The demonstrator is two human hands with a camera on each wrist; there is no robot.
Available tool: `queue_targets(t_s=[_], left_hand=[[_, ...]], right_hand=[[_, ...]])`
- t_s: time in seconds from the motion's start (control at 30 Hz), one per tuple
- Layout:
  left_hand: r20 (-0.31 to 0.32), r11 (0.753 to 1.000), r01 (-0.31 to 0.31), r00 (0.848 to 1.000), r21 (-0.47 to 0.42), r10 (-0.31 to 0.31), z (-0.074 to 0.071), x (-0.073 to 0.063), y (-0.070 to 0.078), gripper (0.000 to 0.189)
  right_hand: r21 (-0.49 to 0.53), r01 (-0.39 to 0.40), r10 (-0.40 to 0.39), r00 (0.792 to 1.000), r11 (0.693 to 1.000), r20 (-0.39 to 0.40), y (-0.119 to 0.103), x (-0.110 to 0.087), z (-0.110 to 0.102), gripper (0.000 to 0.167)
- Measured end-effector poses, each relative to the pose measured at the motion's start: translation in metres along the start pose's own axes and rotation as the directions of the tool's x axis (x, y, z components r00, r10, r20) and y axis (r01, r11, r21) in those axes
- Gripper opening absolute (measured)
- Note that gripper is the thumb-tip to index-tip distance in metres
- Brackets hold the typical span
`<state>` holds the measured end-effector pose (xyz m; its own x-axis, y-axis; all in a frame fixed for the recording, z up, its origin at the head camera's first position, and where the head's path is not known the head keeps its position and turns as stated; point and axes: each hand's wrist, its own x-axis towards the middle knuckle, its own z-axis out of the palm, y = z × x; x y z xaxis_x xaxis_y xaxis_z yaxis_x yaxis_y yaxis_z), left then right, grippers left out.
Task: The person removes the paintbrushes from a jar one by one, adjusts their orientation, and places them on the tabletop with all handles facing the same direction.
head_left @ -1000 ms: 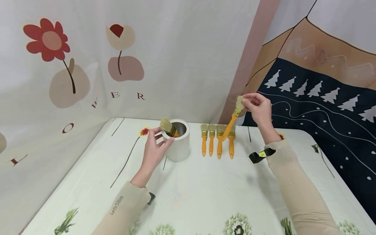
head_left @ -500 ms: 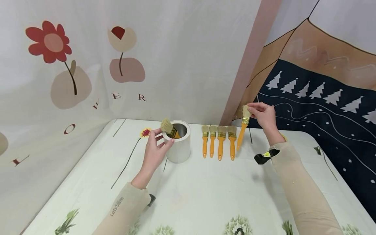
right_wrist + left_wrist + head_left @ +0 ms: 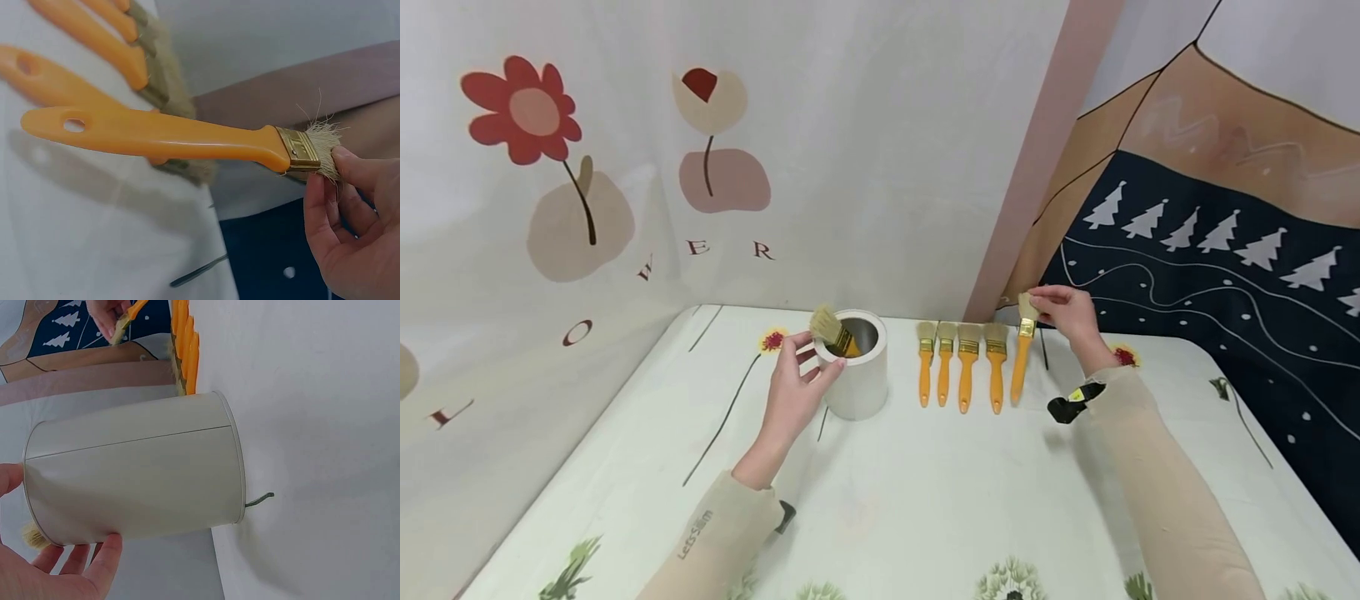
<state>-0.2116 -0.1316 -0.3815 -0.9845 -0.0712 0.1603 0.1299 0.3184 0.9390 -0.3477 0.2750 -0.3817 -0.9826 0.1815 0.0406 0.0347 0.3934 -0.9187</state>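
Note:
My right hand (image 3: 1067, 313) pinches a paintbrush (image 3: 1022, 354) by its pale bristles, the orange handle pointing down toward the table. In the right wrist view, thumb and fingers meet on the bristles just past the brass ferrule (image 3: 299, 150). My left hand (image 3: 796, 382) grips a white can (image 3: 859, 387) at its rim and side. Another paintbrush (image 3: 827, 327) stands in the can, bristles up and leaning left over the rim; most of its handle is hidden inside. In the left wrist view, the can's plain wall (image 3: 134, 469) fills the middle.
Several paintbrushes (image 3: 967, 375) lie in a row right of the can, bristles toward the back edge. A printed white cloth covers the table (image 3: 910, 500). Behind it hang a flowered curtain (image 3: 850, 167) and a dark cloth with white trees (image 3: 1180, 283).
My right hand has come down and slightly right with its paintbrush, from in front of the row to beside the row's right end. My left hand stays on the can.

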Motion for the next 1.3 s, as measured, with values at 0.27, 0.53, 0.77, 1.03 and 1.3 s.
queue_targets(t_s=[0.27,0.53,0.77,1.03,1.3], left_hand=[[-0.004,1.0,-0.005,1.0,-0.009,0.005,0.002,-0.003,0.0,0.064],[-0.009,1.0,-0.005,1.0,-0.009,0.005,0.001,-0.004,-0.001,0.064],[-0.009,1.0,-0.011,1.0,-0.007,0.011,0.001,-0.003,0.0,0.064],[-0.01,1.0,-0.012,1.0,-0.001,0.012,0.0,0.0,0.0,0.065],[-0.008,1.0,-0.004,1.0,0.003,0.004,0.0,0.0,0.0,0.065]], right_hand=[[-0.05,0.013,-0.013,1.0,0.999,-0.011,0.013,0.0,0.004,0.031],[-0.218,0.009,-0.014,1.0,0.976,-0.021,0.029,0.001,0.009,0.028],[-0.264,-0.028,0.021,0.999,0.964,-0.028,0.042,0.004,0.016,0.027],[-0.247,-0.055,0.048,0.998,0.968,-0.031,0.048,0.006,0.02,0.027],[-0.229,-0.061,0.063,0.998,0.971,0.001,0.052,0.007,0.02,0.027]])
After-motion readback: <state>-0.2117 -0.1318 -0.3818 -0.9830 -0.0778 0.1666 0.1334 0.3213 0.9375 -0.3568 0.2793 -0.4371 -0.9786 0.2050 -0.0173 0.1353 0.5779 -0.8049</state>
